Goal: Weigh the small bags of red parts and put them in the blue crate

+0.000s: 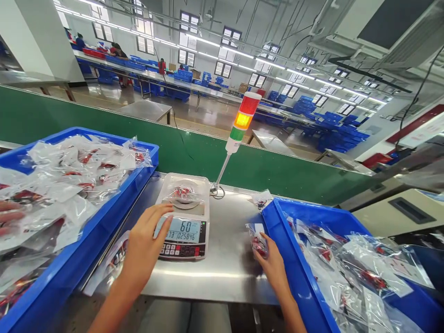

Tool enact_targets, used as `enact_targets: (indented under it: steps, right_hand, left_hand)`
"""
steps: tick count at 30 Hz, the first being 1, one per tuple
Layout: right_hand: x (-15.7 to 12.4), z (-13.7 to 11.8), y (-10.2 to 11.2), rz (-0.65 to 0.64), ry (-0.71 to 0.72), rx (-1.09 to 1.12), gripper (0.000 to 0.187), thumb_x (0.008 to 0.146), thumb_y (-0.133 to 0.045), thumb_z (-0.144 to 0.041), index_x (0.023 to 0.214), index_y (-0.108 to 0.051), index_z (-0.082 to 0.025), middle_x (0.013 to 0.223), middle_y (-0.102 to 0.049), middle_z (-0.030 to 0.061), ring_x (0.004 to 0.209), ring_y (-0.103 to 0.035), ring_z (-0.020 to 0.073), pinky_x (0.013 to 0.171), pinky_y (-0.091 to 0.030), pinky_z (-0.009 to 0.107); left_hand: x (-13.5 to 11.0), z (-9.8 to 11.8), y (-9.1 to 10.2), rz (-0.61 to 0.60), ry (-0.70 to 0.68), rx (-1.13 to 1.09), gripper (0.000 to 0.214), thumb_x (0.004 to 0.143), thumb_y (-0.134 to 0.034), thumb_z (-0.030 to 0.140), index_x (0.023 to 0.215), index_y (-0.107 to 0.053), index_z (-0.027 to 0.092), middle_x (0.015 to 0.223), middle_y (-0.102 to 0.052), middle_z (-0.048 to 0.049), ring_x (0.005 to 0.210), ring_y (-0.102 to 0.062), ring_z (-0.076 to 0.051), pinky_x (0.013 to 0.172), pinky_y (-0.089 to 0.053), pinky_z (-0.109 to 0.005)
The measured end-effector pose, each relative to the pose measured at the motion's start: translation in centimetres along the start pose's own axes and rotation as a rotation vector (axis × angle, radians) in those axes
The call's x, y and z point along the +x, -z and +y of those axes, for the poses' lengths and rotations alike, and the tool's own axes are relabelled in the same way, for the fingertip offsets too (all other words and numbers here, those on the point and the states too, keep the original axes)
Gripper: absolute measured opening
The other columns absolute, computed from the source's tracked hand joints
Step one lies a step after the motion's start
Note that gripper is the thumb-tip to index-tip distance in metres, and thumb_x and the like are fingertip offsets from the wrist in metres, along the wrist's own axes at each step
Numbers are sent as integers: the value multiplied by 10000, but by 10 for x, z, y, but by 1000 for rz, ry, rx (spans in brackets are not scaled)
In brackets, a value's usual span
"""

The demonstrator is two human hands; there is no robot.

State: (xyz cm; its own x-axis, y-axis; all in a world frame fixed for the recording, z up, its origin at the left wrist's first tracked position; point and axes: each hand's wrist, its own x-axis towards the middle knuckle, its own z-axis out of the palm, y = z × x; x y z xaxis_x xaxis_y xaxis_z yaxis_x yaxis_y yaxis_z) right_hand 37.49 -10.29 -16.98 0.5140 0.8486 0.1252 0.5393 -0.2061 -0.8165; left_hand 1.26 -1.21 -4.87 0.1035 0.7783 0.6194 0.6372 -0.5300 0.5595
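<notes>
A white digital scale (183, 233) sits on the steel table (222, 263), its display reading 60. One clear plastic bag with red parts (182, 193) lies on its pan. My left hand (145, 240) rests beside the scale's left edge, fingers stretched toward the display, holding nothing. My right hand (268, 259) is closed on another small clear bag with red parts (258, 240), just left of the right blue bin (287, 259). A further bag (111, 263) lies on the table under my left forearm.
A blue bin (104, 222) heaped with bagged parts stands at left; another person's fingers (9, 215) reach in from the left edge. A red-amber-green signal tower (241, 122) rises behind the scale. A loose bag (262, 199) lies nearby. A green conveyor wall (208, 162) runs behind.
</notes>
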Motion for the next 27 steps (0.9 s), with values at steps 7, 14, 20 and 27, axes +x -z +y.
enact_targets:
  steps: [7,14,20,27]
  right_hand:
    - [-15,-57,2,-143,-386,1024,473,819,-612,-584,1196,-655,-301,1332,-674,67,1253,-619,283,1006,-528,488]
    - [-23,-80,-4,-146,-357,860,568,716,-803,-473,1230,-668,-275,1302,-697,91,1126,-685,307,827,-595,401]
    - [19,-140,-6,-106,23,562,477,753,-777,-433,1174,-655,-244,1192,-724,80,1127,-671,272,895,-563,371]
    - [76,-241,-67,-220,699,122,452,820,-552,-85,1246,-610,-226,1280,-666,74,1189,-606,220,1060,-475,395]
  left_hand:
    - [13,16,-36,-89,-229,27,215,1011,-435,218,1098,-630,198,1156,-702,-67,1144,-640,-225,987,-541,-391]
    - [25,0,-64,-206,-253,88,322,962,-481,200,1265,-590,189,1332,-636,-108,1308,-537,-281,1086,-473,-508]
    - [72,-23,-78,-165,-84,58,187,871,-528,164,790,-690,214,951,-768,-68,970,-702,-246,959,-538,-423]
    - [120,-41,28,445,312,53,249,903,-534,326,989,-702,164,895,-761,-89,799,-741,-252,741,-548,-380]
